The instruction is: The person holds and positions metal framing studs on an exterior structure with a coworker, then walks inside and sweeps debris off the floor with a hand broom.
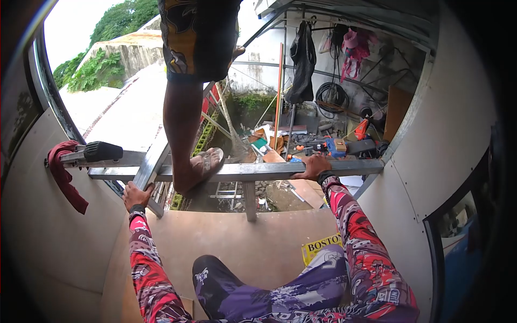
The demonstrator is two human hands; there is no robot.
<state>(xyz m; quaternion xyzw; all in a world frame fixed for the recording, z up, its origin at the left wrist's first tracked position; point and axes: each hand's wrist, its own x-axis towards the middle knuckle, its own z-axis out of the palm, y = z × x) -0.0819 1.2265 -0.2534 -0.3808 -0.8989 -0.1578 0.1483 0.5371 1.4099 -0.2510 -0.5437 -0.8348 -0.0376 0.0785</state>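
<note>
My left hand [138,196] is wrapped round the lower part of a slanted metal bar [152,161] on the left. My right hand [312,167] grips the top of a horizontal metal beam [258,171], right of its middle. Between my hands, a co-worker's bare leg [182,124] comes down from above, the sandalled foot [207,163] on the beam. A short metal post [249,201] stands under the beam. At the far left, a dark red cloth [67,180] hangs over a ladder-like rail with a black end cap [102,152].
Beneath and beyond the beam is an open drop to rubble, boards and a small ladder [229,191]. A blue power tool [336,147] lies beyond my right hand. Black clothing [301,62] and a coiled cable [332,98] hang behind. A yellow bag [318,246] lies by my knee.
</note>
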